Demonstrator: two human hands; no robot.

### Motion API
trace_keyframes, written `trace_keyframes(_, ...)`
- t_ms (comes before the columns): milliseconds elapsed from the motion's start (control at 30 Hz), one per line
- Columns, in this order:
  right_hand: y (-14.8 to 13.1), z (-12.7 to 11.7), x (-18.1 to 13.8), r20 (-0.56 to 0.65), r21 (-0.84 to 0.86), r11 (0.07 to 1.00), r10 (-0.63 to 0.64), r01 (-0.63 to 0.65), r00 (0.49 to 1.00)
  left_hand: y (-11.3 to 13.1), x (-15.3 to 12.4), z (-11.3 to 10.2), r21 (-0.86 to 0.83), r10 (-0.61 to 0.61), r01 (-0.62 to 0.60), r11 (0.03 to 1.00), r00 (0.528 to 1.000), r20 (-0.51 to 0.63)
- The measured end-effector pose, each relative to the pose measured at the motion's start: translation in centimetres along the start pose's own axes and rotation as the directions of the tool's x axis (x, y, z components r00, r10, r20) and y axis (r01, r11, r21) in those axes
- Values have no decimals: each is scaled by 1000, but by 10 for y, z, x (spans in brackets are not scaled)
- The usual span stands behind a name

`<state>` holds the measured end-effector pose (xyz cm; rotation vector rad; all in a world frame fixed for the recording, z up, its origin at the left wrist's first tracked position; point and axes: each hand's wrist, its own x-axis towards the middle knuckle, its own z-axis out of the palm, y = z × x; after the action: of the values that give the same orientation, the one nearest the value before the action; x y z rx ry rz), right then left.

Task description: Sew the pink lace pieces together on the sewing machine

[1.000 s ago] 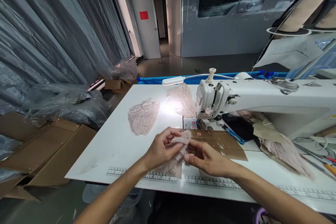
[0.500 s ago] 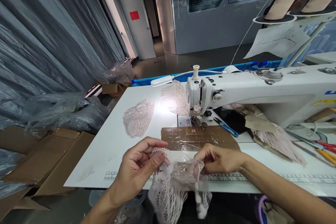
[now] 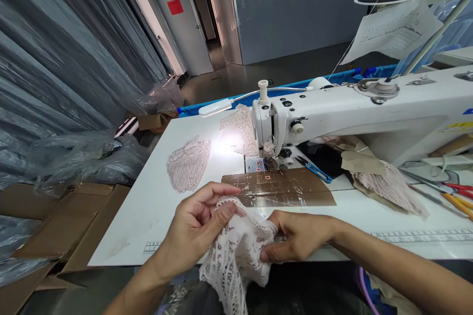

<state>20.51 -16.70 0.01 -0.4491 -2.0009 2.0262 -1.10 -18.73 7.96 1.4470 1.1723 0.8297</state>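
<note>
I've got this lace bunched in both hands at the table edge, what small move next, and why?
Probably spread the lace piece flat on the brown taped patch. It hangs crumpled off the table edge between your left hand and right hand, both pinching its top edge, short of the sewing machine.

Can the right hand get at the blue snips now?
Probably yes: the snips lie uncovered just beyond the right hand, with only flat brown card between. But that hand is pinching the lace, so it must let go first.
</note>
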Motion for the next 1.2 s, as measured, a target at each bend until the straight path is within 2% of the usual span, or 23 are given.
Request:
trace_keyframes(100, 9, -17, -13, 9, 118, 991, 60, -60, 998, -7, 10, -15, 102, 47, -36, 994, 993, -107)
trace_keyframes(167, 11, -35, -19, -60, 173, 977, 140, -128, 988, -16, 25, -26, 182, 94, -61, 981, 979, -181)
trace_keyframes(233, 9, -54, -21, -204, 158, 963, 249, -219, 947, -28, 45, -34, 289, 173, -107, 951, 962, -212)
trace_keyframes(267, 8, -62, -21, -324, 89, 955, 296, -282, 899, -35, 55, -37, 364, 219, -135, 922, 955, -200)
trace_keyframes(300, 7, -70, -19, -489, -12, 934, 305, -356, 817, -42, 65, -40, 468, 281, -173, 866, 944, -172)
trace_keyframes(367, 6, -80, -16, -679, -249, 814, 241, -525, 694, -54, 82, -41, 739, 376, -229, 634, 926, -36)
trace_keyframes(433, 7, -84, -13, -742, -368, 709, 166, -602, 650, -63, 95, -38, 866, 447, -314, 389, 886, 121)
trace_keyframes(467, 7, -85, -13, -749, -384, 694, 152, -609, 645, -66, 99, -35, 869, 461, -383, 314, 862, 213)
trace_keyframes(500, 8, -84, -13, -750, -379, 697, 153, -608, 643, -68, 103, -31, 837, 467, -468, 285, 830, 305)
trace_keyframes(567, 9, -82, -14, -754, -351, 712, 170, -608, 634, -71, 108, -23, 695, 466, -649, 310, 741, 484)
trace_keyframes(633, 10, -80, -15, -754, -333, 734, 169, -592, 634, -75, 112, -13, 553, 457, -758, 346, 651, 606)
trace_keyframes(700, 11, -79, -16, -760, -340, 747, 139, -571, 634, -81, 113, -5, 516, 413, -784, 344, 620, 667)
trace_keyframes(833, 14, -72, -23, -780, -405, 679, 93, -613, 619, -95, 110, 5, 609, 332, -734, 299, 679, 655)
trace_keyframes(933, 18, -58, -26, -825, -414, 678, 3, -608, 565, -102, 109, 6, 623, 362, -737, 263, 674, 644)
trace_keyframes(1000, 21, -45, -23, -867, -388, 730, -82, -563, 491, -103, 110, 5, 606, 466, -762, 228, 632, 619)
trace_keyframes(1067, 25, -32, -16, -873, -406, 775, -171, -484, 457, -101, 110, 6, 594, 624, -780, 198, 568, 537)
trace_keyframes(1133, 28, -21, -7, -834, -490, 747, -250, -449, 492, -99, 108, 9, 576, 746, -797, 180, 493, 449)
trace_keyframes(1200, 29, -14, 0, -774, -583, 644, -254, -495, 581, -97, 104, 15, 543, 781, -822, 168, 448, 436)
